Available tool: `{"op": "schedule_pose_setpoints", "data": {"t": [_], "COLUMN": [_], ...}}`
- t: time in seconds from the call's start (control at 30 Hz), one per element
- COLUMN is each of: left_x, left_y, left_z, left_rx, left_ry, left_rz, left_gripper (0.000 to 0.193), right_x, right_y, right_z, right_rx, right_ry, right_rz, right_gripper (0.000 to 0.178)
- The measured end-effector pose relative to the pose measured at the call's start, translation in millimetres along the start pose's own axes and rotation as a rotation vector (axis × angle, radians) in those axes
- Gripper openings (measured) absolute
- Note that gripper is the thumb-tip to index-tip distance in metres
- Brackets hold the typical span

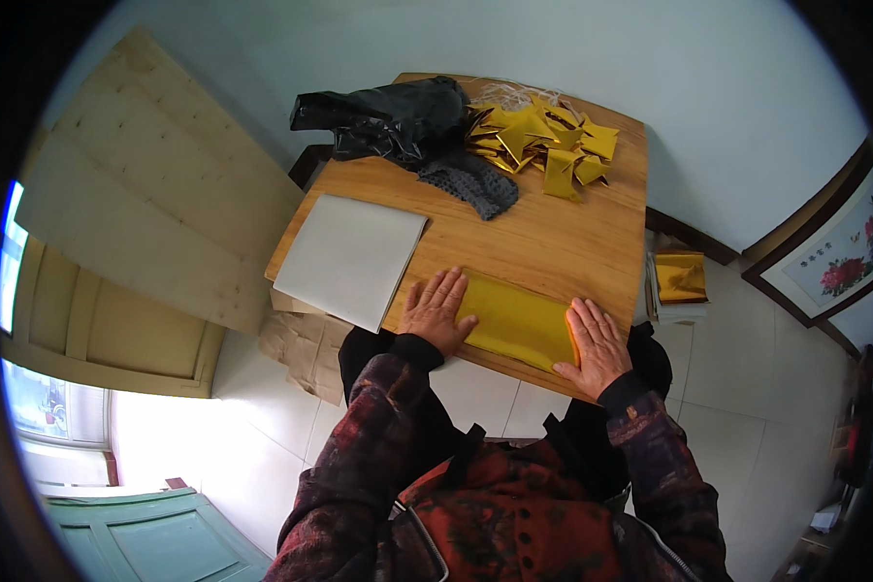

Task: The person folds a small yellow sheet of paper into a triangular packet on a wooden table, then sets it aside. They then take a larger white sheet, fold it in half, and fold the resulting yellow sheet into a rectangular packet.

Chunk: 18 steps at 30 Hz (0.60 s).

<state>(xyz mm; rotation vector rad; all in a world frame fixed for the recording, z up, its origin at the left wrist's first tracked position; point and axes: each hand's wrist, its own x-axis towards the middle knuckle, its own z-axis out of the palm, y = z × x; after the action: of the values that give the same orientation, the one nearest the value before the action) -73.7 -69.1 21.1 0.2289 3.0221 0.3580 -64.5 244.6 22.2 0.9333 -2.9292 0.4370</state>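
Note:
A folded sheet of gold paper (516, 320) lies flat near the front edge of a small wooden table (543, 242). My left hand (436, 308) rests palm down on the sheet's left end, fingers spread. On the right end of the sheet my right hand (597, 344) presses flat, fingers together. Neither hand grips anything. A stack of silver-white sheets (349, 257) lies just left of my left hand, overhanging the table corner.
A pile of folded gold paper shapes (543, 144) sits at the table's far side, beside a black plastic bag (388, 118) and a grey knitted cloth (475, 182). More gold sheets (681, 277) lie on a stack right of the table. Wooden boards (155, 213) lean at the left.

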Motion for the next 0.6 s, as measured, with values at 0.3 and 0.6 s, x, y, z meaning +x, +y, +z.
{"op": "schedule_pose_setpoints", "data": {"t": [0.3, 0.6], "left_x": [-8, -22], "left_y": [80, 51], "left_z": [19, 26], "left_rx": [0.234, 0.016], "left_ry": [0.163, -0.016], "left_rz": [0.231, 0.139], "left_gripper": [0.068, 0.075], "right_x": [0, 2], "right_y": [-4, -4], "right_z": [-5, -5], "right_rx": [-0.034, -0.04], "right_ry": [-0.048, -0.028], "right_rz": [0.043, 0.034], "right_gripper": [0.088, 0.087]}}
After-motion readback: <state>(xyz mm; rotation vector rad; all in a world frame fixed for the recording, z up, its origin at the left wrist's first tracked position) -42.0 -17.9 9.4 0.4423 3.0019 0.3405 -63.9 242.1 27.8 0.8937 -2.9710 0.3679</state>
